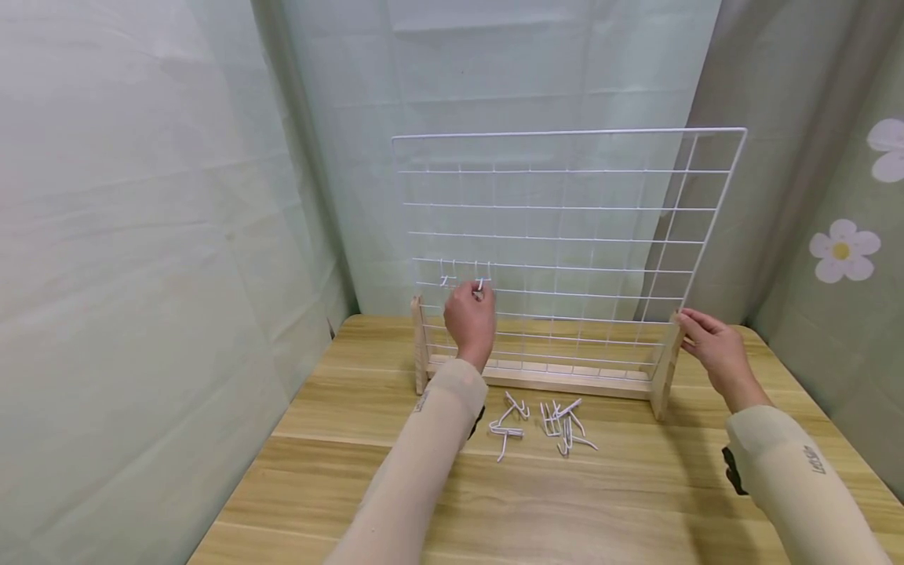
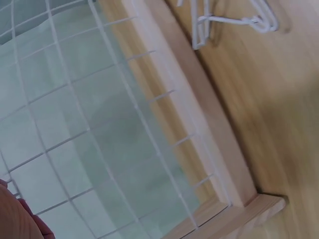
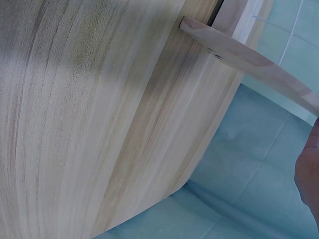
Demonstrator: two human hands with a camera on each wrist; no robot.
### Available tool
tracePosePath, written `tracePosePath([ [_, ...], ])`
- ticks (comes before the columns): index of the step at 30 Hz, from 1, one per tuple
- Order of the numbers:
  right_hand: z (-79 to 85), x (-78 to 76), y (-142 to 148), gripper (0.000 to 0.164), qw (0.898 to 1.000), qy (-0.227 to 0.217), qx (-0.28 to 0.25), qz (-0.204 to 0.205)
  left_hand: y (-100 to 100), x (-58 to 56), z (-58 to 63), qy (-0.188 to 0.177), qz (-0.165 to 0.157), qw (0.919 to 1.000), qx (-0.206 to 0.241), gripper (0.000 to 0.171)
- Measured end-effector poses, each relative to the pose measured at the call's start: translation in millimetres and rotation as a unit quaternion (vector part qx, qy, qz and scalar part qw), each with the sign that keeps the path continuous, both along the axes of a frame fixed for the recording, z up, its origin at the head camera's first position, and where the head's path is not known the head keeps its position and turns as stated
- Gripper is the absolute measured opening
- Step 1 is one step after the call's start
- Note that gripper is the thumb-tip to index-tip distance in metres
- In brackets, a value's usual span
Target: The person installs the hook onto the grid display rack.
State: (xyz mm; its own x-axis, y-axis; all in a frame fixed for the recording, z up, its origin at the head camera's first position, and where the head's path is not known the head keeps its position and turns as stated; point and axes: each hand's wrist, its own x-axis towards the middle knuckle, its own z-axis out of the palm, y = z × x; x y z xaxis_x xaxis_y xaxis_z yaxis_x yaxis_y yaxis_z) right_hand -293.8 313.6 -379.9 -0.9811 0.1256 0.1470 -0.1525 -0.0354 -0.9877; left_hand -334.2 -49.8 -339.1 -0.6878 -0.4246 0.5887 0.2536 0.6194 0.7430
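A white wire grid panel stands upright in a wooden base. My left hand is at the grid's lower left and pinches a white wire hook, whose two prongs are up at a horizontal wire. Just left of it, another white hook hangs on the same wire. My right hand grips the top of the base's right wooden post between thumb and fingers. In the wrist views only edges of the left hand and right hand show; the held hook is mostly hidden there.
Several loose white hooks lie on the wooden table in front of the base, in a left group and a right group. Pale green curtains enclose the table at the left, back and right.
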Motion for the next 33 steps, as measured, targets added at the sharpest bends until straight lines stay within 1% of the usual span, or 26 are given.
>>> tracePosePath([
  [5,-0.3,-0.6,2,0.055,1.0,0.0,0.001,-0.002,1,3.9,-14.5,-0.015,-0.016,0.9997,-0.01,0.012],
  [9,-0.3,-1.7,3,0.059,1.0,-0.003,0.012,-0.006,-1,5.6,-22.2,-0.021,-0.026,0.9993,-0.017,0.011],
  [11,0.0,-2.0,3,0.057,1.0,-0.005,0.017,-0.007,-3,5.3,-25.5,-0.027,-0.03,0.999,-0.021,0.01],
  [18,3.1,-0.9,1,0.062,1.0,-0.009,0.027,-0.009,-14,5.9,-40.3,-0.057,-0.049,0.997,-0.019,0.012],
  [21,3.3,-0.4,0,0.06,0.999,-0.011,0.027,-0.013,-19,8.2,-47.0,-0.065,-0.059,0.9959,-0.023,0.012],
  [24,2.6,-0.5,0,0.063,0.999,-0.014,0.029,-0.011,-25,10.7,-53.8,-0.073,-0.064,0.995,-0.023,0.011],
  [29,1.7,-0.8,-1,0.066,0.998,-0.019,0.051,-0.013,-34,15.2,-65.4,-0.097,-0.069,0.9927,-0.016,0.011],
  [33,2.2,-1.9,-1,0.07,0.998,-0.022,0.057,-0.016,-41,18.6,-72.8,-0.109,-0.088,0.9901,-0.013,0.013],
])
